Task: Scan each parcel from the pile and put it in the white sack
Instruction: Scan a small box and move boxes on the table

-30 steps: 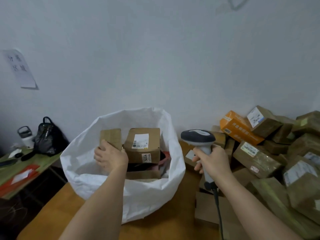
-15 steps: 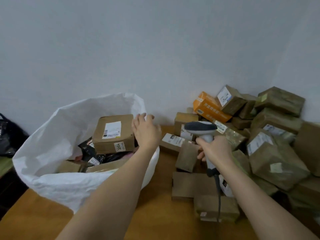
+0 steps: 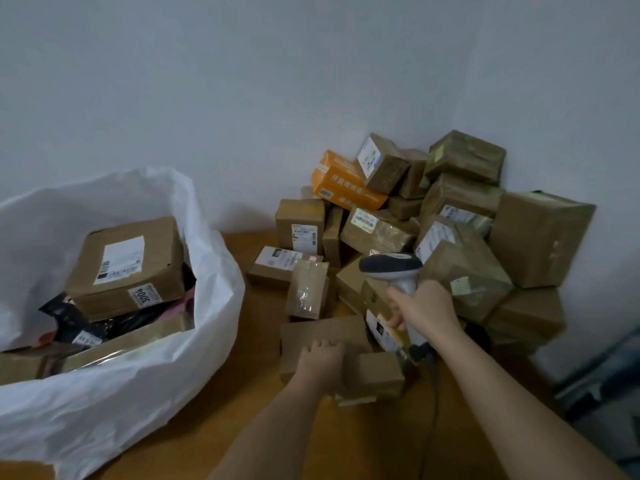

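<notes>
While my left hand [image 3: 322, 367] is curling onto the small brown cardboard parcel [image 3: 372, 377], I'm keeping my right hand [image 3: 427, 308] clenched around the grey handheld scanner [image 3: 393, 268], aiming to turn its label up.

The scene is lit dimly and evenly, with a cool grey cast on the wall [image 3: 311, 81]; no single light source can be made out; soft shadows are thrown behind the white sack [image 3: 145, 393] and under the pile [image 3: 450, 237]; faint glare is seen on taped parcels; the picture is soft overall; straight lines are bent toward the edges.
</notes>
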